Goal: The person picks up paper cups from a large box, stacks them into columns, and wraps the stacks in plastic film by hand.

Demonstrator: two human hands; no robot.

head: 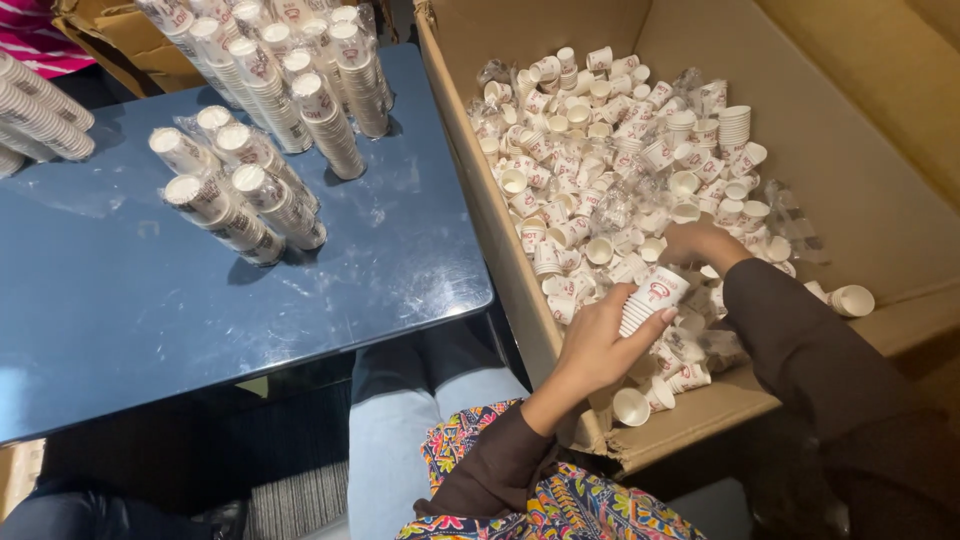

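White paper cups stacked in left hand; right hand among loose cups.

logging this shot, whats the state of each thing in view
left hand: closed around a short stack of nested cups
short stack of nested cups: held, tilted, over the box
right hand: down among the loose cups, grip hidden
loose cups: scattered, many on their sides
cardboard box: open, flaps out
wrapped cup sleeves: sealed in clear plastic, on the blue table
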